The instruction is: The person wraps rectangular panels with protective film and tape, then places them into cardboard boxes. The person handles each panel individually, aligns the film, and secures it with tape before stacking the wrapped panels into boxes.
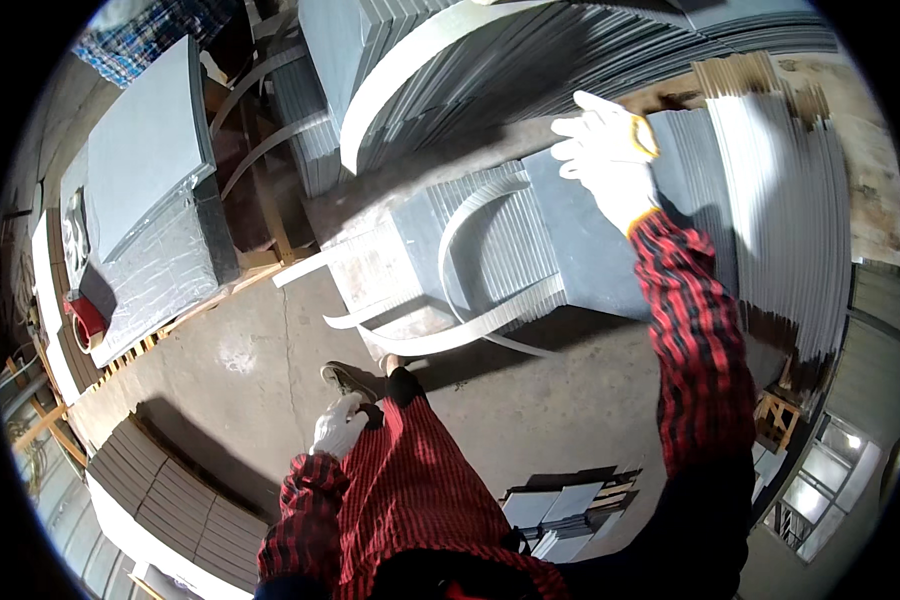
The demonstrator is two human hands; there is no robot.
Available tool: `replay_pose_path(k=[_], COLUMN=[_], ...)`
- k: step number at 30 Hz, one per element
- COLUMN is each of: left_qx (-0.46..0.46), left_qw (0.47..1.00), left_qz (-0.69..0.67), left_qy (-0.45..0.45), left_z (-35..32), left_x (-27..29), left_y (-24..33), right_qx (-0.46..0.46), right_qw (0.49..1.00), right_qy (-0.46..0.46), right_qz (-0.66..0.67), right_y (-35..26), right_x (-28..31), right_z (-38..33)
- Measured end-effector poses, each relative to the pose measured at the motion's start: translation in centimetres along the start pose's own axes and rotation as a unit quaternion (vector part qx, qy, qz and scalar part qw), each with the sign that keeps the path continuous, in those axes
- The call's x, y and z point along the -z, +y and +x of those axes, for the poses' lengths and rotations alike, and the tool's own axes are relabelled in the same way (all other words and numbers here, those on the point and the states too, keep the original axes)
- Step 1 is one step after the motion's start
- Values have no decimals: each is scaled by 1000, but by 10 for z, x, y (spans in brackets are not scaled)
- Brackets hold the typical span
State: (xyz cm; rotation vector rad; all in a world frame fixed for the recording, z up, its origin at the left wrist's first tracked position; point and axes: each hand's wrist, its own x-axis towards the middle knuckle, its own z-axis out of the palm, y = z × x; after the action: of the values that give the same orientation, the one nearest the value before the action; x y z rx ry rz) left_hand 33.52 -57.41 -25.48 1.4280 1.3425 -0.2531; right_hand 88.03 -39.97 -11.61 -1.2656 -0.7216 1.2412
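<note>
While resting flat atop the grey slab stack (580, 240), right hand (606, 150) nearer, fingers spread, gripping nothing; left hand (338, 428) low, loosely curled, well apart.

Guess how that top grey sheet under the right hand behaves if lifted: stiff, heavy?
Likely stiff: the grey sheet lies flat with straight edges on its stack. Probably heavy for one hand, being broad beside the right hand. The loose white straps curl, so they would flop.

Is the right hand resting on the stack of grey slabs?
Yes, the gloved right hand lies on the top edge of the strapped stack of grey slabs.
</note>
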Motion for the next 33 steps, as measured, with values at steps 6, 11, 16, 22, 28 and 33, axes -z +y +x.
replay_pose_path(k=[6, 11, 16, 22, 28, 33], left_qx=[57, 93, 101, 76, 47, 22], left_qw=[995, 990, 974, 980, 994, 990], left_qz=[-80, -103, -195, -182, -99, -134], left_qy=[27, 29, 50, 16, 7, 43], left_z=[-13, -14, -17, -12, -5, -7], left_x=[-13, -10, -5, 11, 18, 15], left_y=[-22, -40, -27, -9, -12, -16], right_qx=[-48, -54, -200, -96, -85, 44], right_qw=[978, 998, 958, 854, 991, 992], right_qy=[10, 0, 114, -26, 76, 55], right_qz=[-203, -41, -174, -511, -64, -100], right_y=[115, 143, 120, 40, -45, -11], right_x=[8, 30, 20, 39, -2, -1], right_z=[28, 2, -113, -203, -147, -91])
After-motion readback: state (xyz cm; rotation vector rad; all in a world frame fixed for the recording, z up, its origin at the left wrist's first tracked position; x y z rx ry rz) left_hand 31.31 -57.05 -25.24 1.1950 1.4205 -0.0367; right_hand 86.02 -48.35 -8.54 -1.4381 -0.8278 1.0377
